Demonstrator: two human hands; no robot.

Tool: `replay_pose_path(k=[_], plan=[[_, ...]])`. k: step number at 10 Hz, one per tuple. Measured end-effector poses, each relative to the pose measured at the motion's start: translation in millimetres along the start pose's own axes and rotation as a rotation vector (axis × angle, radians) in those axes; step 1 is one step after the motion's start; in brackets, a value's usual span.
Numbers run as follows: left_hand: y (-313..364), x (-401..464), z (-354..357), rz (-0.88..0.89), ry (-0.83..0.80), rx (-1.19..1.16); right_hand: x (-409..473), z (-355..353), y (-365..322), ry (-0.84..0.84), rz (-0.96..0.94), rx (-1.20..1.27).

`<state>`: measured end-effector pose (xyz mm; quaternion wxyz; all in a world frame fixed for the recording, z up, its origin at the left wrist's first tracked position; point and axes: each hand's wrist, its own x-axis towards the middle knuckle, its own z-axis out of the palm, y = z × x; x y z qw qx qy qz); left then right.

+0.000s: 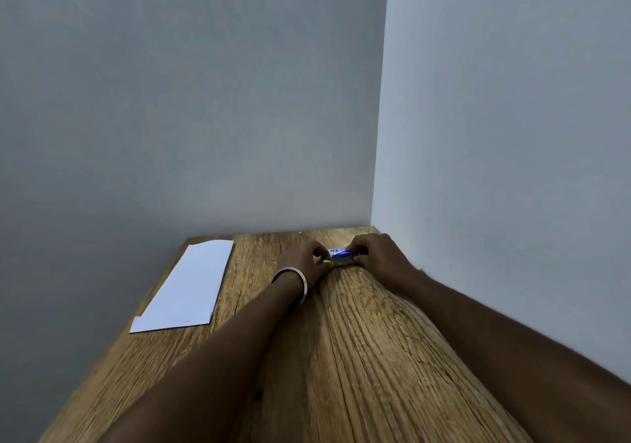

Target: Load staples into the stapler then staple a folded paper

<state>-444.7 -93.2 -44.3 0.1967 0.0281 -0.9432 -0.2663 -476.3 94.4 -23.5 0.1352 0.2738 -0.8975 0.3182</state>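
A small blue and white staple box (339, 254) is held between both hands near the far right corner of the wooden table (358, 340). My left hand (304, 260), with a metal bangle on its wrist, pinches the box's left end, where a yellow part shows. My right hand (379, 253) grips the right end. A folded white paper (189, 287) lies flat on the left side of the table. Under the box a low pale object with a small label peeks out; I cannot tell whether it is the stapler.
Grey walls close the table at the back and on the right, meeting in a corner just behind the hands. The table's left edge runs beside the paper.
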Motion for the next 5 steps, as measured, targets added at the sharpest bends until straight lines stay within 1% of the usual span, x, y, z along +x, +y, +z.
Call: replay_pose_path(k=[2,3,4,5], plan=[[-1.8,8.7,2.6,-0.017,0.019,0.009,12.3,6.7,5.7,0.01,0.002,-0.029],[-1.5,6.9,1.8,-0.018,0.021,0.014,11.5,8.1,8.5,0.013,0.01,0.0],[-0.9,1.9,0.1,-0.055,0.009,-0.051,4.8,12.4,9.7,0.04,0.05,0.069],[-0.3,-3.9,-2.1,-0.142,0.023,-0.096,-0.6,15.3,11.9,0.102,0.079,0.095]])
